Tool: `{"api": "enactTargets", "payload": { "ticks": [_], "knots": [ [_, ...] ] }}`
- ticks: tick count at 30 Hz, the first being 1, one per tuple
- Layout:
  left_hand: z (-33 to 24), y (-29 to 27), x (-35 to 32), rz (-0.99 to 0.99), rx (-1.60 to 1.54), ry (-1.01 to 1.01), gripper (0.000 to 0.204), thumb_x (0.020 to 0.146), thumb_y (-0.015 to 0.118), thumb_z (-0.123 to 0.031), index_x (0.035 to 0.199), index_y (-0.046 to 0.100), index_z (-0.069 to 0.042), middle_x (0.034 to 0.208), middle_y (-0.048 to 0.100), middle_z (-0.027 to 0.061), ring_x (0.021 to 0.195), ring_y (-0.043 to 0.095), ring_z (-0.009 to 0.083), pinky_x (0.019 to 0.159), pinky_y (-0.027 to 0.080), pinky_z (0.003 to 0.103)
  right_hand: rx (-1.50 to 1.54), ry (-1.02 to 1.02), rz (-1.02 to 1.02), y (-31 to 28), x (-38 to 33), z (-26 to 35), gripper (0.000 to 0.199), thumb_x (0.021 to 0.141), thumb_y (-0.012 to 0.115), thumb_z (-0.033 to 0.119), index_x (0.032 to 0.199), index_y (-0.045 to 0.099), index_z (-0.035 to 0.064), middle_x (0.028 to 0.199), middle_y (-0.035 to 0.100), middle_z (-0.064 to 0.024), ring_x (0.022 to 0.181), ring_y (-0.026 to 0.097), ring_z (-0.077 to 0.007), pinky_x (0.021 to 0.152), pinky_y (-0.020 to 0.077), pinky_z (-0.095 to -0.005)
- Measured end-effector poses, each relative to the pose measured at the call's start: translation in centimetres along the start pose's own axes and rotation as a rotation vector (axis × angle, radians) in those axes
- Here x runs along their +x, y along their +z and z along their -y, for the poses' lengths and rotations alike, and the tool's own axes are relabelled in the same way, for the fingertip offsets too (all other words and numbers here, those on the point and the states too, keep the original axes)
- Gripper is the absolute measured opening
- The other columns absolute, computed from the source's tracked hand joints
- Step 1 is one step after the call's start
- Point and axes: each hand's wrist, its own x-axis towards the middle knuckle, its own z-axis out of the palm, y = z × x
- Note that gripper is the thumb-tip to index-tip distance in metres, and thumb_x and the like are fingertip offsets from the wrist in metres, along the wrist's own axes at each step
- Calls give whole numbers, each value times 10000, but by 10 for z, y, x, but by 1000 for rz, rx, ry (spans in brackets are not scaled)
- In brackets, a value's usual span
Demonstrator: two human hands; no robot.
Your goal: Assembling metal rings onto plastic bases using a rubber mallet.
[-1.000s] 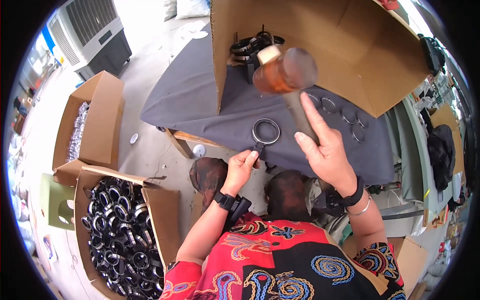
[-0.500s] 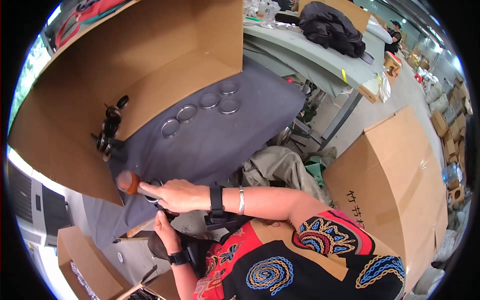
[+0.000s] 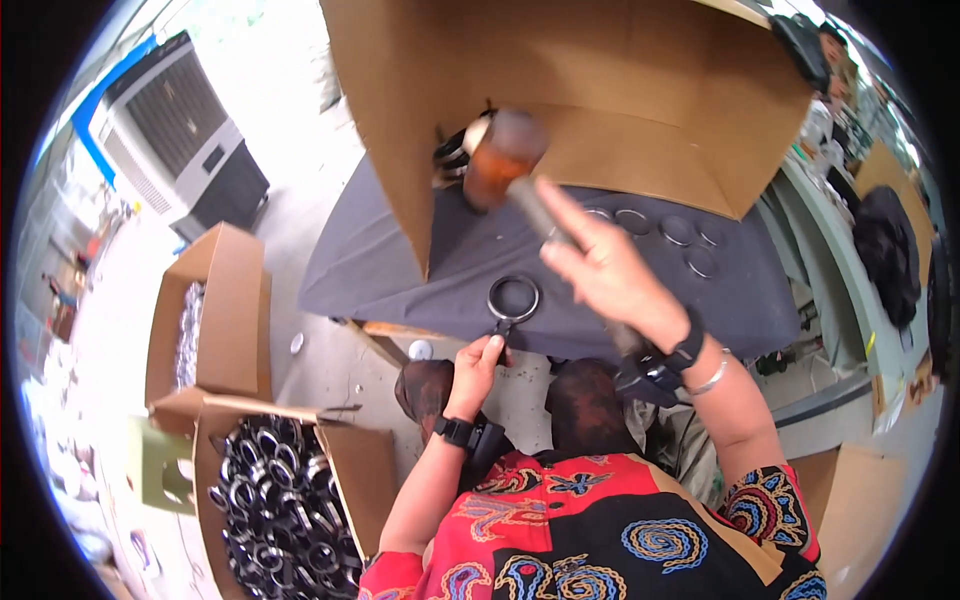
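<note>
My left hand [image 3: 476, 374] grips the short black handle of a black ring [image 3: 514, 298], which lies flat at the near edge of the cloth-covered table. A silvery rim shows inside the ring. My right hand [image 3: 615, 275] is wrapped round the grey-brown handle of a mallet [image 3: 507, 160]. Its orange-brown head is blurred by motion and is raised above and beyond the ring, apart from it. Several loose metal rings [image 3: 677, 231] lie on the dark cloth to the right. More black handled rings [image 3: 452, 152] stand at the back, partly hidden by the mallet head.
A large cardboard box [image 3: 640, 120] opens toward me on the table [image 3: 370, 255]. At lower left, another carton [image 3: 375, 470] holds many black handled rings [image 3: 285, 510]. Beside it stands a carton [image 3: 235, 320] with shiny pieces. An air cooler [image 3: 185, 140] is at far left.
The view has swung left, bringing the carton of black rings into sight. My right hand has lifted the mallet away from the black ring, which my left hand still holds.
</note>
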Motion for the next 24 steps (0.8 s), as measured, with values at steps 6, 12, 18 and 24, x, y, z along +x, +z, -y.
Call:
{"api": "enactTargets", "payload": {
  "ticks": [6, 12, 18, 24],
  "knots": [
    [3, 1, -7, -4, 26, 27, 385, 975, 524, -291, 735, 630, -10, 684, 622, 25, 686, 564, 106, 689, 453, 274, -359, 107, 305, 39, -20, -64, 626, 902, 527, 99, 1477, 295, 181, 1166, 628, -213, 800, 685, -244, 746, 536, -370],
    [14, -7, -4, -22, -29, 7, 416, 964, 544, -348, 748, 639, -5, 698, 631, 27, 702, 572, 109, 701, 458, 279, 28, 344, 146, 5, 11, -14, 649, 915, 547, 95, 1491, 273, 218, 832, 577, 18, 503, 433, -44, 453, 446, -219],
    [-10, 5, 6, 10, 117, 4, 368, 968, 529, -281, 748, 647, -11, 709, 636, 34, 707, 572, 111, 691, 453, 276, 47, 531, 100, 13, -45, -47, 662, 917, 538, 92, 1498, 248, 221, 719, 523, 32, 505, 447, -38, 456, 461, -220],
    [10, -10, -10, -89, 49, 0, 401, 989, 454, -254, 748, 626, 17, 692, 642, 64, 668, 589, 139, 677, 463, 295, 280, 486, 71, 8, -43, -40, 658, 924, 532, 110, 1503, 227, 173, 697, 522, 15, 483, 462, -58, 454, 472, -247]
  ]
}}
